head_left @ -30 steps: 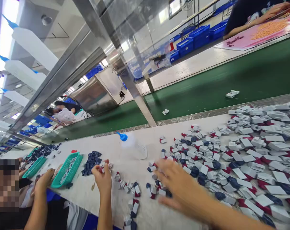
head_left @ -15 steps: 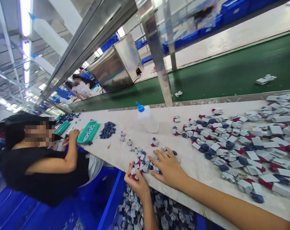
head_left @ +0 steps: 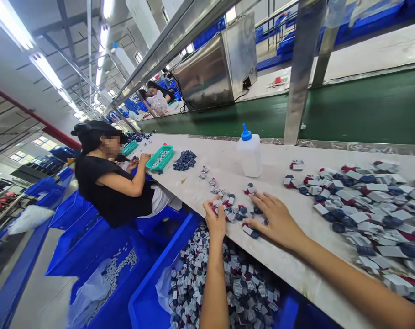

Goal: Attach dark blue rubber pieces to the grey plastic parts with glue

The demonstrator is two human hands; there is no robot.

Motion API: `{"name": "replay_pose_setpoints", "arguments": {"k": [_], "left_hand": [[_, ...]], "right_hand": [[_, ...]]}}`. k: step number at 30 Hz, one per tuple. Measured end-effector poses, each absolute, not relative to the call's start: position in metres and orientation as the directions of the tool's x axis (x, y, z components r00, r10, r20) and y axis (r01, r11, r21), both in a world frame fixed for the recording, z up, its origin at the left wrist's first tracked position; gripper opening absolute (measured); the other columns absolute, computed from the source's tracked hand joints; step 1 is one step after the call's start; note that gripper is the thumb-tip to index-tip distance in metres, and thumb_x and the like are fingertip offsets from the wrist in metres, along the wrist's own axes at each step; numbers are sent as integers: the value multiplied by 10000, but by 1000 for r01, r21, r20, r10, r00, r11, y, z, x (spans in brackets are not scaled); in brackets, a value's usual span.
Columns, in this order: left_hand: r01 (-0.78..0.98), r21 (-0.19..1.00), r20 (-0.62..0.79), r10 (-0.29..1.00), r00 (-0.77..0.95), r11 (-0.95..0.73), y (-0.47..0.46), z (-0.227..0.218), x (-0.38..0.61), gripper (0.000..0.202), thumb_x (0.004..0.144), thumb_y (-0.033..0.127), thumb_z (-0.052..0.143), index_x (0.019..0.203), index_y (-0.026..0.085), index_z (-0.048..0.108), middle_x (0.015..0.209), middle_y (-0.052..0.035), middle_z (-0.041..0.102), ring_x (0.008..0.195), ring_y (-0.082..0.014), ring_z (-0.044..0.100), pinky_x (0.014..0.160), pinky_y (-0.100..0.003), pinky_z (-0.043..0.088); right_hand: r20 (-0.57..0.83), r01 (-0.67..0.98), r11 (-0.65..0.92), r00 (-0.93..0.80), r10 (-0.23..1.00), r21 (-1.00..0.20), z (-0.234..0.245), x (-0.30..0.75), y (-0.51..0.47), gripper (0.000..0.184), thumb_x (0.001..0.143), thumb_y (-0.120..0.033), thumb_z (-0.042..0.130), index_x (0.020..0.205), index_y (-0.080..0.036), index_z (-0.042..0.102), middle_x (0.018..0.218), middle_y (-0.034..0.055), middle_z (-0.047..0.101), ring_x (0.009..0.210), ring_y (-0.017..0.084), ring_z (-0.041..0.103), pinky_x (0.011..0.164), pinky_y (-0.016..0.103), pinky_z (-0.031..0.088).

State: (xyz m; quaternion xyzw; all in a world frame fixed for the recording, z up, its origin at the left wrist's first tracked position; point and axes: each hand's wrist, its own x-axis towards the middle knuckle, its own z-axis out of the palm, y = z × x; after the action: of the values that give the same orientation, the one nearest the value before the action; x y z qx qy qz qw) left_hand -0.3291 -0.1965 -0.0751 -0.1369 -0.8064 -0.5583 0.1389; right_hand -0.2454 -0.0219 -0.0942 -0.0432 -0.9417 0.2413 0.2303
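Note:
My left hand (head_left: 215,221) is at the table's near edge, its thumb and fingers closed on a small red-and-white plastic piece (head_left: 214,209), mostly hidden by the fingers. To its right, my right hand (head_left: 279,221) lies low over the table with fingers apart, palm down. Its fingertips are beside several loose pieces, among them a dark blue-and-white piece (head_left: 250,230) by the thumb. Whether it touches them I cannot tell. A small cluster of grey, red and blue pieces (head_left: 229,201) lies between the hands.
Below the table edge, a blue bin (head_left: 140,299) holds many similar pieces. A large pile of pieces (head_left: 375,201) spreads at right. Behind my hands stands a blue-capped bottle (head_left: 250,155). A co-worker (head_left: 114,183) sits at left near a green basket (head_left: 169,153). A metal post (head_left: 298,77) rises beside the green belt (head_left: 365,109).
The view has swung left, showing more bins and floor. My left hand still pinches a piece beside the cluster. My right hand stays spread near the loose pieces.

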Motion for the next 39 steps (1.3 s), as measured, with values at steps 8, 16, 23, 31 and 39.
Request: {"name": "replay_pose_setpoints", "arguments": {"k": [8, 16, 23, 31, 39], "left_hand": [[389, 870, 405, 12, -914, 302, -196, -81, -298, 129, 881, 266, 483, 979, 210, 420, 1122, -135, 631, 1035, -215, 594, 917, -385, 413], [354, 921, 385, -241, -891, 161, -190, -91, -293, 125, 878, 278, 469, 943, 218, 381, 1006, -112, 644, 962, -199, 602, 908, -399, 406], [314, 947, 248, -460, -853, -72, -180, -101, -296, 88, 895, 312, 359, 944, 246, 326, 896, -45, 634, 867, -172, 607, 818, -353, 454], [264, 949, 132, -538, -832, -175, -181, -95, -301, 140, 901, 376, 312, 953, 247, 327, 867, -25, 611, 804, -174, 638, 730, -326, 495], [246, 969, 238, -353, -905, 20, -187, -88, -306, 120, 916, 358, 350, 952, 246, 371, 1142, -108, 633, 1126, -204, 579, 952, -387, 432]], "right_hand": [[431, -177, 843, -899, 71, -509, -95, -227, -76, 844, 701, -573, 646, 1390, -175, 366, 1361, 123, 470, 1278, 283, 408, 1060, 451, 376], [435, -160, 800, -890, 137, -578, -92, -214, -95, 660, 776, -433, 618, 1343, -207, 370, 1321, 118, 459, 1189, 257, 470, 964, 411, 460], [452, -69, 779, -845, 287, -624, -92, -211, -85, 643, 845, -416, 505, 1402, -175, 294, 1332, 153, 432, 1208, 280, 452, 971, 459, 442], [419, 3, 768, -837, 353, -640, -91, -209, -86, 697, 855, -518, 479, 1428, -180, 273, 1428, 166, 339, 1270, 315, 396, 999, 495, 404], [368, -10, 784, -886, 281, -621, -87, -237, -77, 787, 807, -597, 518, 1414, -127, 341, 1459, 220, 291, 1320, 365, 326, 1029, 553, 344]]}}
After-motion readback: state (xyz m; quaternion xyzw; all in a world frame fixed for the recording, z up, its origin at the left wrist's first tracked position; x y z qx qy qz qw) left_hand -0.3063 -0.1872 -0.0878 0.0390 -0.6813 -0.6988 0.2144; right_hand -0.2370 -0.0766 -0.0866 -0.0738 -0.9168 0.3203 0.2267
